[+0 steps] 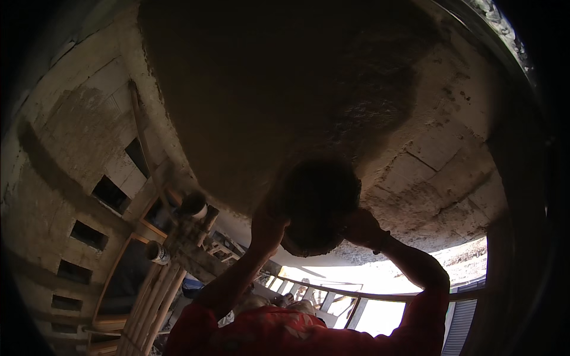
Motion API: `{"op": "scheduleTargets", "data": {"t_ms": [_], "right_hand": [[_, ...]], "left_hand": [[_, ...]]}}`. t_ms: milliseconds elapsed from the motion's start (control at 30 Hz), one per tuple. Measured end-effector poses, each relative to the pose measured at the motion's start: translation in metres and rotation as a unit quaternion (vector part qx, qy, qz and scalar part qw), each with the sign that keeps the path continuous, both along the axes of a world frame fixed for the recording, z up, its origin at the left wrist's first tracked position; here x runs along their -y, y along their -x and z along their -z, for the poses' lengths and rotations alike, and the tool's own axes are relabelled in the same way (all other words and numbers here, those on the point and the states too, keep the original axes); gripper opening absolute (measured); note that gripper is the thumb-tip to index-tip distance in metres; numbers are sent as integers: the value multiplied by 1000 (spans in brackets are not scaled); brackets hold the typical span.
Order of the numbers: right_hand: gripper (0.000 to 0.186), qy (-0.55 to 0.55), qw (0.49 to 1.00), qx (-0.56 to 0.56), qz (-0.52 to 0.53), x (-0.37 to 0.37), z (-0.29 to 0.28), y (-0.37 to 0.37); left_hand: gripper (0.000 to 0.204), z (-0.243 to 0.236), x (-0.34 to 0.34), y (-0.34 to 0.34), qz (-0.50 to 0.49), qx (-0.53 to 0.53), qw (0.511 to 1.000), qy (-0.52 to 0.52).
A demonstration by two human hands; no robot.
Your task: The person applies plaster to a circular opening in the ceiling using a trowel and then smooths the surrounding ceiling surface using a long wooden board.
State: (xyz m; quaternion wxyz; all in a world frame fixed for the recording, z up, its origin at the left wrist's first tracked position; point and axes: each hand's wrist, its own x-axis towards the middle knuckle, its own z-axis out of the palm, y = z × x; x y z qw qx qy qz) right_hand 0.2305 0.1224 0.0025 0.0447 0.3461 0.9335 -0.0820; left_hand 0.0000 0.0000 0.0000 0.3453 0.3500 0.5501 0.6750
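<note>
My two raised arms, in red sleeves, come up from the lower edge. Between my hands is a dark, round pan-like thing, too shadowed for its contents to show. At its left rim, my left hand is closed with the thumb toward the pan. My right hand grips the opposite rim, and a band circles that wrist. The pan is close to a wide, dark, wet-looking patch of plaster on the surface ahead; whether they touch, I cannot tell.
Rough bare wall surface borders the patch on the right. Leftward stand long bamboo-like poles, a bucket and another bucket. Beyond is a wall with several dark openings. A railing crosses the bright opening below right.
</note>
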Motion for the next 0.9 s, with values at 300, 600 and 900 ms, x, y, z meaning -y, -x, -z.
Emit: {"op": "scheduleTargets", "data": {"t_ms": [300, 600, 900], "right_hand": [[37, -103, 977, -158, -100, 31, -182, 6], [27, -109, 981, -144, 73, -39, -245, 16], [26, -102, 976, -170, 88, -13, -261, 13]], "left_hand": [[53, -13, 26, 33, -34, 130, 991, 7], [57, 19, 44, 54, -54, 150, 987, 26], [64, 33, 43, 46, -56, 136, 988, 39]]}}
